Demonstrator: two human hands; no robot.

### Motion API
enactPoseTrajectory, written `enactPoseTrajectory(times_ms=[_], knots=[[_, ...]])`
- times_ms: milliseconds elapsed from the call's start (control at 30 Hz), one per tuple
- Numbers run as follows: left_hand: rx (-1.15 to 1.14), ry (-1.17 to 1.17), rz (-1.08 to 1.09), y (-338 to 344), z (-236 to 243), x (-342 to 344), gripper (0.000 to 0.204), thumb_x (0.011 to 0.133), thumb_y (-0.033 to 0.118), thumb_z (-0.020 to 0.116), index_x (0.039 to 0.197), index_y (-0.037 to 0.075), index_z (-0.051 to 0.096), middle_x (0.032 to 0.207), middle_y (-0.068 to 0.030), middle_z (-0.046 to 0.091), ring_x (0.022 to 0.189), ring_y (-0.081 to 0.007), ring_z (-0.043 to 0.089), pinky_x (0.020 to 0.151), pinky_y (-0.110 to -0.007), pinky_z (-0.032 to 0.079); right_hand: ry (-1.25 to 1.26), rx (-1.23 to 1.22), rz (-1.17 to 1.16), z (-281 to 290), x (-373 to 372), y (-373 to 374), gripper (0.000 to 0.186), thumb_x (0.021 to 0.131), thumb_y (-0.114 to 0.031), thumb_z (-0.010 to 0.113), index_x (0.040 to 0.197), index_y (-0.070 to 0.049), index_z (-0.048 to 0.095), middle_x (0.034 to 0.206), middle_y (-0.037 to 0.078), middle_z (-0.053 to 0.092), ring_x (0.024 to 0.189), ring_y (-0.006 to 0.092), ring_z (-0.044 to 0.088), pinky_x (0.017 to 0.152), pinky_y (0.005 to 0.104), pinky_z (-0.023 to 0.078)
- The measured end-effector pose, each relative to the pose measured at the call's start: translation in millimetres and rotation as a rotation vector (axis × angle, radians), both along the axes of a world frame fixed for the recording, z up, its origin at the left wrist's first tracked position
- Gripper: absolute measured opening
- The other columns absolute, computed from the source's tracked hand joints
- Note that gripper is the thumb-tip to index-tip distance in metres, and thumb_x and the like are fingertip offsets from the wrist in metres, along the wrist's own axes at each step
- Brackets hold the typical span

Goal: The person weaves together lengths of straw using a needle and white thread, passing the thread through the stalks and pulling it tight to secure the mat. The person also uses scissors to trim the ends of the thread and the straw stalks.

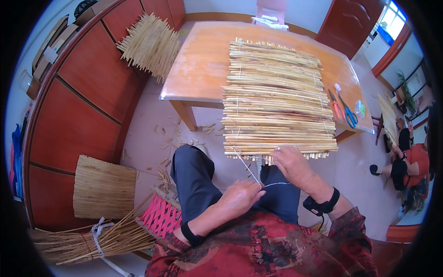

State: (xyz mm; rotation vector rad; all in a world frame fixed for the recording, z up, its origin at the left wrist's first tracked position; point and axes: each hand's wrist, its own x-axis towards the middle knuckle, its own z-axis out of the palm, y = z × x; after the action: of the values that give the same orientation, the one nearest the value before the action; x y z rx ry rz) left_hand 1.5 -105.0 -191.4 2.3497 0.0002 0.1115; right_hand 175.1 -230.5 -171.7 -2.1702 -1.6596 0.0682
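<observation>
A mat of pale reeds [277, 106], bound with white cord, lies on the wooden table [194, 60] and overhangs its near edge. My left hand [237, 196] is closed on a thin white string [247, 166], below the mat, over my lap. The string runs up to the mat's lower left part and loops out to the right. My right hand [290, 166] is at the mat's near edge, right of centre, fingers curled round the end reeds and the string there. Red-handled pliers [336, 108], blue-handled scissors [348, 113] and a small box [360, 108] lie right of the mat.
Reed bundles [147, 46] and a finished mat [104, 187] stand by red cabinets [80, 106]. Loose reeds [64, 247] and a pink-webbed stool [159, 214] are at lower left. Cut pieces litter the floor. Another person [410, 171] sits at right with reeds. A chair [270, 11] stands behind the table.
</observation>
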Motion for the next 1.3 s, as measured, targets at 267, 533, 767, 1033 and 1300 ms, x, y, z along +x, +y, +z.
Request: enactPoseTrajectory(times_ms=[267,533,767,1033,1300], knots=[[0.248,-0.042,0.133,11,-24,-20,0.021,0.082,0.023,0.056,0.080,0.003,0.062,0.087,-0.0104,0.060,0.086,-0.0252,0.056,0.083,-0.035,0.039,-0.056,0.033,-0.074,-16,23,-17,0.021,0.076,-0.009,0.060,0.097,-0.005,0.058,0.092,0.013,0.054,0.090,0.0308,0.052,0.079,0.0391,0.041],[-1.003,0.056,0.776,38,-70,-14,0.030,0.085,0.022,0.058,0.100,-0.003,0.059,0.091,-0.0044,0.060,0.082,-0.0114,0.055,0.074,-0.024,0.041,-0.136,0.065,-0.206,-14,41,-26,0.030,0.073,-0.006,0.060,0.102,-0.005,0.055,0.101,0.014,0.053,0.097,0.0313,0.050,0.084,0.0393,0.040],[-1.433,0.048,0.633,28,-85,28,0.042,0.089,0.030,0.052,0.117,0.000,0.047,0.117,-0.0086,0.053,0.113,-0.0192,0.047,0.094,-0.036,0.035,-0.085,0.003,-0.265,-16,45,-46,0.045,0.071,-0.010,0.065,0.114,-0.006,0.050,0.115,0.018,0.048,0.107,0.0347,0.045,0.091,0.0409,0.036],[-1.801,-0.150,0.446,19,-89,52,0.036,0.090,0.026,0.050,0.117,0.002,0.046,0.118,-0.0071,0.052,0.113,-0.0195,0.047,0.101,-0.040,0.032,-0.124,-0.157,-0.260,-17,36,-51,0.057,0.068,-0.014,0.070,0.119,-0.007,0.046,0.121,0.018,0.045,0.114,0.0343,0.041,0.094,0.0424,0.033],[-1.835,-0.397,0.655,15,-73,69,0.033,0.083,0.009,0.059,0.114,0.004,0.048,0.106,-0.0055,0.056,0.097,-0.0162,0.055,0.087,-0.033,0.044,-0.146,-0.144,-0.262,-19,33,-49,0.060,0.067,-0.012,0.070,0.121,-0.006,0.044,0.123,0.020,0.043,0.116,0.0355,0.040,0.096,0.0427,0.032]])
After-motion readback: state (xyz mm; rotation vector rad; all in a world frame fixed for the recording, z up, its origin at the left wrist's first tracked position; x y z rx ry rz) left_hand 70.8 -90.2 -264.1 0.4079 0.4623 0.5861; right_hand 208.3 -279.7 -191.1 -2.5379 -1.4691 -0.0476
